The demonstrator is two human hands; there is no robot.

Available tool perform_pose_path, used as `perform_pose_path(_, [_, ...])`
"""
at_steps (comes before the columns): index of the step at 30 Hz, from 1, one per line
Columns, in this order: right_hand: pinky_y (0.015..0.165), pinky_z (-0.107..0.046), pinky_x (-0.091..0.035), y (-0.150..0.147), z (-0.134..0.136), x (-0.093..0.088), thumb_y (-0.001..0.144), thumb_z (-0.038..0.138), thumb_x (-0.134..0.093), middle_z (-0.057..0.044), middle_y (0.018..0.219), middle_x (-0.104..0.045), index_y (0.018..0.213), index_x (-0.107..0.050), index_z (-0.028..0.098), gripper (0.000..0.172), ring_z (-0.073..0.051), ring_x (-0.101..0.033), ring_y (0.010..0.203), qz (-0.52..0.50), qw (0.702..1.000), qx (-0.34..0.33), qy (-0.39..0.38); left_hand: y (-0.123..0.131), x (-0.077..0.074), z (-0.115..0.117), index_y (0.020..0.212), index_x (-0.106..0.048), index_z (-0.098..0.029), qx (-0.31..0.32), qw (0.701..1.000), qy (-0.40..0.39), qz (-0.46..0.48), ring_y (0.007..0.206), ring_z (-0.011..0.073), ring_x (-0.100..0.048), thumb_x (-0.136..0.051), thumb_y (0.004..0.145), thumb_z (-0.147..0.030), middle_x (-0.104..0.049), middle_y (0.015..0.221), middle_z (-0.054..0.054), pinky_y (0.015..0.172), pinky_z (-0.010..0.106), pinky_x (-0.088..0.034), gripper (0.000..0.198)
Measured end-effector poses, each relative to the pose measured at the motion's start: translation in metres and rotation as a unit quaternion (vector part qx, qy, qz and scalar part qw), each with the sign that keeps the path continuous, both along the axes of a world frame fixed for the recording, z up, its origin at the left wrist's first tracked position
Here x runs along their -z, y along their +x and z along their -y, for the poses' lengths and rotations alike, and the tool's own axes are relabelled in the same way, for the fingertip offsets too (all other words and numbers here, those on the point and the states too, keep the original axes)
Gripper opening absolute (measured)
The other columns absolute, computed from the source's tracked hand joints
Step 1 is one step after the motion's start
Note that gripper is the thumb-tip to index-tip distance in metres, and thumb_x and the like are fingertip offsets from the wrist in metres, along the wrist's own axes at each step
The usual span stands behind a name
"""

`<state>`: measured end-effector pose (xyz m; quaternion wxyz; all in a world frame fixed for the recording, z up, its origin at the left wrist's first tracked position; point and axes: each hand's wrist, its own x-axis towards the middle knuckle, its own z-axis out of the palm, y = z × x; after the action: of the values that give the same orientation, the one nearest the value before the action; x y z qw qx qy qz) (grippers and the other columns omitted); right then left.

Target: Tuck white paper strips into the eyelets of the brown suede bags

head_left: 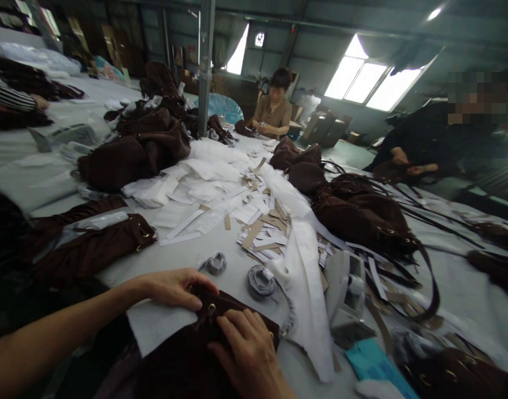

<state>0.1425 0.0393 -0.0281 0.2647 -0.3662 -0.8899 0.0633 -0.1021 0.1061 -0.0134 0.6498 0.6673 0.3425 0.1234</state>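
Head view, brown bag (181, 363), rim pinched in left hand (174, 288), right hand (250, 352) atop, grip unclear

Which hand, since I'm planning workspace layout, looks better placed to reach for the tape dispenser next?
Probably the right hand: on the brown bag, it's nearer the tape dispenser; the left hand holds the bag's edge farther away.

Bag (179, 354) under the fingers (237, 320): looks matt, leather-like, softly creased. Eyelet (212, 308) between left and right fingers: glossy metal. Sheet (160, 327) beside the left fingers: matt, paper-like. Coiled cord (260, 281) beyond the fingers: matt, cloth-like. Tape dispenser (338, 280) to their right: smooth plastic.
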Motion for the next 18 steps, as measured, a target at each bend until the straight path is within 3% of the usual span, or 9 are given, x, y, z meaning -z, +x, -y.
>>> perform_pose_path(2, [0.064,-0.033,-0.040,-0.008,0.002,0.004,0.089,0.027,-0.057,-0.002,0.079,-0.062,0.086,-0.061,0.022,0.007,-0.019,-0.054,0.069,0.040,0.998,-0.007,0.045,0.006,-0.001,0.004,0.108,-0.065,-0.021,0.000,0.996,0.079,-0.038,0.087,0.0175,-0.058,-0.065,0.074,-0.019,-0.065,0.097,0.000,0.076,0.024,-0.046,0.034])
perform_pose_path(6, [0.063,-0.033,-0.038,0.001,0.002,0.004,0.095,0.016,-0.039,-0.004,0.080,-0.063,0.085,-0.063,0.020,0.026,-0.018,-0.053,0.067,0.080,0.991,-0.052,0.097,0.010,-0.004,0.013,0.090,-0.068,-0.019,0.007,0.983,0.176,-0.054,0.082,0.0164,-0.057,-0.067,0.072,-0.015,-0.062,0.089,0.000,0.072,0.023,-0.046,0.019])
perform_pose_path(9, [0.077,-0.036,-0.041,0.017,0.006,0.004,0.098,0.015,-0.024,-0.005,0.098,-0.069,0.092,-0.065,0.019,0.042,-0.018,-0.057,0.080,0.051,0.988,-0.075,0.124,0.009,-0.003,0.018,0.089,-0.070,-0.020,0.008,0.982,0.186,-0.031,0.085,0.0173,-0.058,-0.067,0.073,-0.015,-0.062,0.092,0.002,0.077,0.025,-0.046,0.017])
perform_pose_path(12, [0.088,-0.035,-0.038,0.026,0.014,0.008,0.099,0.015,-0.023,-0.002,0.107,-0.070,0.096,-0.067,0.020,0.044,-0.018,-0.059,0.092,0.020,0.988,-0.065,0.137,0.010,-0.002,0.021,0.090,-0.070,-0.020,0.010,0.984,0.179,-0.003,0.088,0.0173,-0.060,-0.065,0.074,-0.011,-0.062,0.094,0.002,0.080,0.025,-0.047,0.019])
perform_pose_path(18, [0.089,-0.033,-0.041,0.028,0.022,0.018,0.098,0.015,-0.028,0.000,0.112,-0.070,0.102,-0.068,0.021,0.040,-0.018,-0.062,0.096,0.020,0.988,-0.047,0.145,0.009,-0.007,0.020,0.093,-0.069,-0.021,0.026,0.986,0.165,0.001,0.094,0.0181,-0.060,-0.065,0.072,-0.008,-0.064,0.100,0.003,0.085,0.026,-0.047,0.025])
